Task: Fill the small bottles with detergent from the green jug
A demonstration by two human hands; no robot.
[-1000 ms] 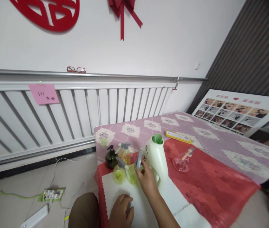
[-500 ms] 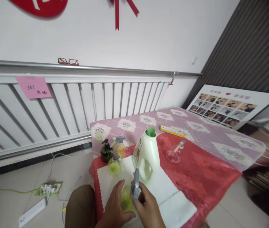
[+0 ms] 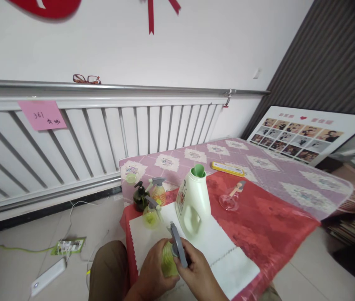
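Observation:
My left hand (image 3: 156, 269) is wrapped round a yellow-green spray bottle (image 3: 168, 260), low over the white cloth (image 3: 224, 251). On the bottle's neck, my right hand (image 3: 199, 267) grips its grey spray head (image 3: 178, 246), fingers closed. Just beyond stands a large pale green detergent jug (image 3: 193, 198) with a green funnel-like piece (image 3: 198, 169) in its mouth. To the left are a second yellow-green spray bottle (image 3: 151, 215), a dark pump bottle (image 3: 140, 196) and an orange spray bottle (image 3: 158, 193).
A clear plastic dish with a tool across it (image 3: 228, 201) lies on the red cloth (image 3: 274, 234). Behind sits a yellow case (image 3: 227, 169) on the patterned tablecloth (image 3: 194, 154). A radiator (image 3: 102, 138) lines the wall; a white power strip (image 3: 48, 276) and cables lie on the floor.
My left hand has closed round the spray bottle, from fingers apart beside it. The spray head now leans further to the left in my right hand. The camera view has shifted slightly.

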